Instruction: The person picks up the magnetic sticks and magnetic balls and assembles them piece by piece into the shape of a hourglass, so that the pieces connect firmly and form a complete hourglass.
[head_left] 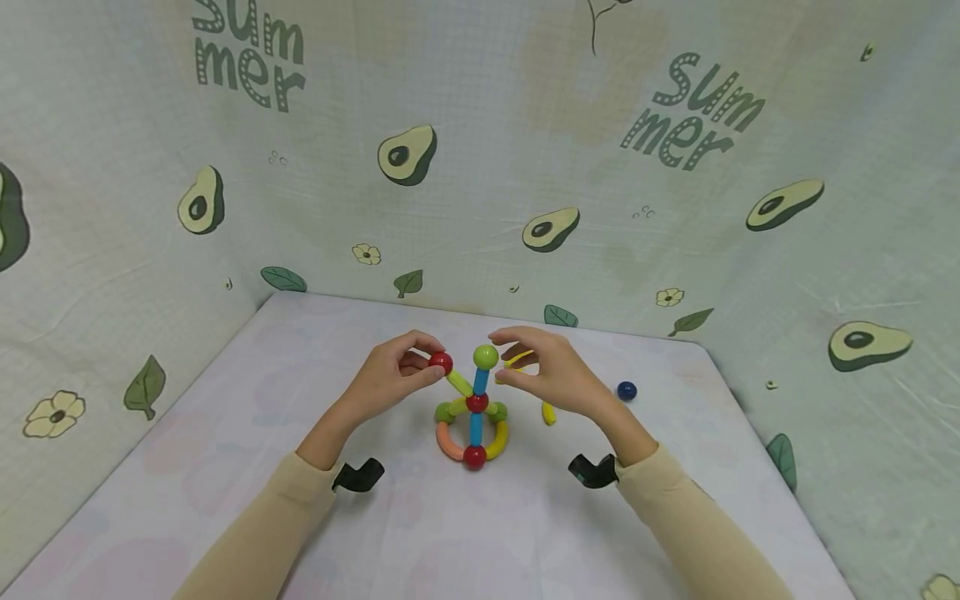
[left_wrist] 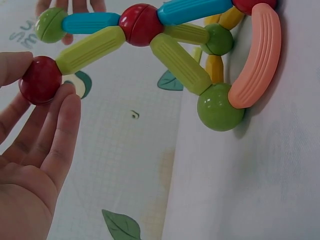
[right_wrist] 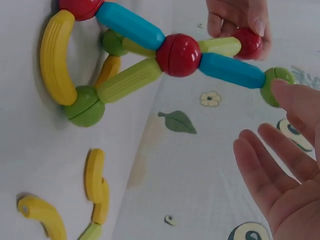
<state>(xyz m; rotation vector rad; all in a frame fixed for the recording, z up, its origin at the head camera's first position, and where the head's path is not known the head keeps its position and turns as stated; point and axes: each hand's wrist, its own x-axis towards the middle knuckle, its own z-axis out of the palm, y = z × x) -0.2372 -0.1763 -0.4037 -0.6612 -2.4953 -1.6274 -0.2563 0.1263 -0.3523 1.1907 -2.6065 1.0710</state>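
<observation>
A toy frame of magnetic balls and sticks stands on the table. My left hand [head_left: 393,371] pinches a red ball [head_left: 441,362] at the upper end of a yellow-green stick [left_wrist: 92,50]. That stick meets the middle red ball [head_left: 477,403], from which a blue stick [head_left: 481,382] rises to a green ball [head_left: 486,357]. Beside this green ball, my right hand [head_left: 551,367] has its fingers spread; its thumb overlaps the ball in the right wrist view. The ring-shaped base includes a salmon curved stick [left_wrist: 260,57], a yellow curved stick [right_wrist: 56,57] and a front red ball [head_left: 475,457].
A dark blue ball [head_left: 627,391] lies on the table [head_left: 525,525] to the right. Loose yellow curved sticks [right_wrist: 45,212] lie behind and right of the frame, partly behind my right hand. A printed cloth [head_left: 480,167] closes off the back and sides.
</observation>
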